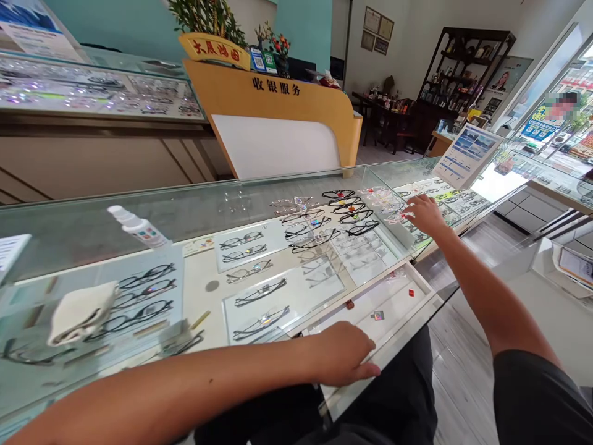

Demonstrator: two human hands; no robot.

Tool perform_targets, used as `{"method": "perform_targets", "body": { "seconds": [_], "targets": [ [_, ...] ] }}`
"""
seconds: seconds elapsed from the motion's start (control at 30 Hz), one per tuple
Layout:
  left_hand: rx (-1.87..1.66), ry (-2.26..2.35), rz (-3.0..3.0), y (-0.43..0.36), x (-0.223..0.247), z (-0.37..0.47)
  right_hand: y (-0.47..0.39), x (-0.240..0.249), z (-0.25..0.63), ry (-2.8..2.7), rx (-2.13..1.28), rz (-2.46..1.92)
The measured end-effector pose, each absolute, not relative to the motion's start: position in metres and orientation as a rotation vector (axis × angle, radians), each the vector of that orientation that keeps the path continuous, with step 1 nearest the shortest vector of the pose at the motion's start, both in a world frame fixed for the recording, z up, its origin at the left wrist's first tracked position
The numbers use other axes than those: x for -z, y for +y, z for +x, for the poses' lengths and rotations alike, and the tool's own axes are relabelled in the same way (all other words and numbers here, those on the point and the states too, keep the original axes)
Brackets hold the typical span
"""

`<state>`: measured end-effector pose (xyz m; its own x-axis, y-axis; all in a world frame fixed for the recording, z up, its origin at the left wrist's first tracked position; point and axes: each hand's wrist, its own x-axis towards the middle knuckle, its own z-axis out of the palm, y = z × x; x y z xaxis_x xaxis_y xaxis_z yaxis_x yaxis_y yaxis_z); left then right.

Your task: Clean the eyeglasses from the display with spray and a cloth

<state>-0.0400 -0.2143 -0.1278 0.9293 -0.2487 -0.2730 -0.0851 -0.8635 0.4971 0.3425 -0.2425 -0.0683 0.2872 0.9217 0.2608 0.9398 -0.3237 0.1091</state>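
My left hand (pixel 345 355) rests over the front edge of a pulled-out white drawer (pixel 365 334), its thumb apart from the other fingers and nothing in it. Farther right, my right hand (pixel 424 215) reaches over the glass top of the display counter, its fingertips at a pair of clear-framed glasses (pixel 395 216). Left of that hand, several dark-framed glasses (pixel 362 227) lie in rows on the counter. Inside the drawer are a red tag (pixel 411 293), a small grey square (pixel 378 315) and a brown piece (pixel 349 304).
A white spray bottle (pixel 136 227) and a folded cream cloth (pixel 83 312) are on the counter's left part. A sign stand (pixel 467 154) rises at the right. Behind the counter is a wooden cashier desk (pixel 282 99). My legs are below the drawer.
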Motion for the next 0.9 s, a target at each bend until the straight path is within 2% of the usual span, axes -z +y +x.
{"method": "perform_targets", "body": {
  "seconds": [0.2,0.57,0.9],
  "targets": [
    [0.428,-0.485,2.327,-0.202,0.145,-0.046,-0.217,0.078,0.361,-1.985,0.361,-2.612],
    [0.137,-0.671,2.301,-0.201,0.182,-0.046,-0.187,0.067,0.37,-2.186,0.127,-2.625],
    [0.111,-0.755,2.309,-0.202,0.184,-0.047,-0.179,0.067,0.374,-2.177,0.018,-2.645]
  ]
}}
